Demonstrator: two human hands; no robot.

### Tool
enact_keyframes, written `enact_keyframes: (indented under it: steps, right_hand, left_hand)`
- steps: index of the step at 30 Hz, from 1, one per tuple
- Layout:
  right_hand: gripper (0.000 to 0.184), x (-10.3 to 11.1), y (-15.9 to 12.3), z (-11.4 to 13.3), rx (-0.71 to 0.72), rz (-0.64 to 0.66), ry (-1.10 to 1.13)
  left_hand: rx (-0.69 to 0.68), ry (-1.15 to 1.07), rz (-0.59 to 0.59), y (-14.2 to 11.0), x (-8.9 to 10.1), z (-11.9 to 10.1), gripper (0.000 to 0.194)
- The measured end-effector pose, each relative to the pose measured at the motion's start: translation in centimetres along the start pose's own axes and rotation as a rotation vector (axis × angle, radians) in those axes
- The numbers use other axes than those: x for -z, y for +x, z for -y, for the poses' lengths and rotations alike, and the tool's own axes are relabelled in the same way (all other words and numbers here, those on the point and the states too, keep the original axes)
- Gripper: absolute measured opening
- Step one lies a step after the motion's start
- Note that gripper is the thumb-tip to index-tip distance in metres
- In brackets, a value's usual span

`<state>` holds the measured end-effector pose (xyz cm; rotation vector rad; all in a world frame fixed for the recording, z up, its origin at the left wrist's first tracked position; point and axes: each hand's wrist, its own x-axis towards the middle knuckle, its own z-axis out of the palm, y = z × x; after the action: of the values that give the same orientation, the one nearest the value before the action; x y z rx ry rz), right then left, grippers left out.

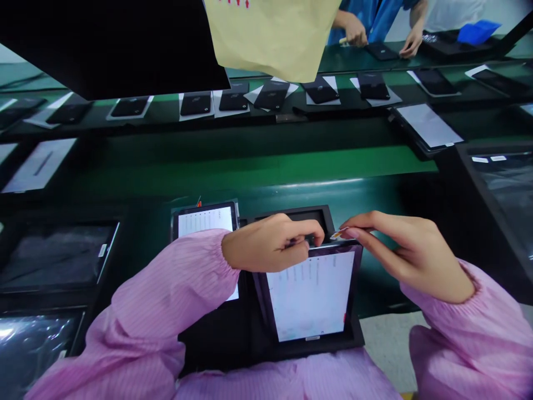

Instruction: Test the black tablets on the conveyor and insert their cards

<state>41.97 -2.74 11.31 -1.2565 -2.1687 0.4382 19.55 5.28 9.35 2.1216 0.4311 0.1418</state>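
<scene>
My left hand (pixel 275 243) is closed at the top edge of a tablet (pixel 312 294), its index finger and thumb curled there. The tablet's screen is lit with a white list page, and it leans up out of a black tray (pixel 358 333). Between thumb and fingertips, my right hand (pixel 403 247) pinches a small white and orange card (pixel 338 235) just above the tablet's top right corner. Fine detail on the card is too small to read. Left of the tray, a second lit tablet (pixel 204 219) lies partly behind my left sleeve.
Behind, several dark tablets (pixel 272 94) lie on white sheets along a green shelf (pixel 258 125). Trays with wrapped tablets (pixel 58 255) stand at left, another tray (pixel 499 183) at right. A black panel (pixel 108 44) and yellow paper (pixel 275 33) hang overhead. Across stands a co-worker in blue (pixel 375 22).
</scene>
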Motion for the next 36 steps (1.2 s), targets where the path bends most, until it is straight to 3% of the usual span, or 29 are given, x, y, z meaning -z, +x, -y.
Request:
enact_keyframes:
  steps: [4, 7, 10, 13, 18, 22, 24, 27, 31, 36]
  right_hand:
    - [0.008, 0.0, -0.4, 0.2, -0.006, 0.021, -0.005]
    - [0.008, 0.3, -0.4, 0.2, -0.015, 0.048, -0.015]
    - [0.008, 0.3, -0.2, 0.0, -0.037, 0.075, -0.005]
    - [0.009, 0.3, 0.0, -0.1, -0.054, 0.081, 0.018]
    - [0.008, 0.2, -0.2, -0.2, -0.077, 0.060, 0.029]
    - [0.009, 0.3, -0.3, -0.3, -0.077, 0.059, 0.038]
    - [0.009, 0.4, -0.1, -0.3, -0.078, 0.081, 0.036]
    - [0.011, 0.4, 0.6, -0.2, -0.070, 0.144, 0.041]
    - [0.012, -0.7, 2.2, 0.5, 0.025, 0.244, 0.047]
    - [0.018, -2.2, 3.8, 1.3, 0.121, 0.378, 0.030]
  left_hand:
    - [-0.024, -0.020, 0.032, 1.1, -0.1, -0.1, 0.010]
    - [-0.048, -0.054, 0.065, 1.8, 0.0, -0.1, 0.016]
    - [0.018, -0.116, 0.081, 1.4, 0.1, 0.2, 0.011]
    - [0.051, -0.110, 0.021, 0.5, 0.0, 0.6, 0.023]
    - [-0.042, 0.016, -0.073, 0.3, -0.4, 0.8, 0.024]
    - [-0.040, -0.024, -0.003, 1.4, -0.4, 0.5, 0.009]
    - [-0.027, -0.094, -0.007, 1.7, -0.4, 0.5, 0.017]
    - [0.026, -0.265, -0.110, 1.2, -0.6, 0.9, 0.024]
    - [0.170, -0.443, -0.307, -1.1, -1.4, 1.2, 0.018]
    - [0.077, -0.529, -0.588, -2.6, -3.2, 1.0, 0.022]
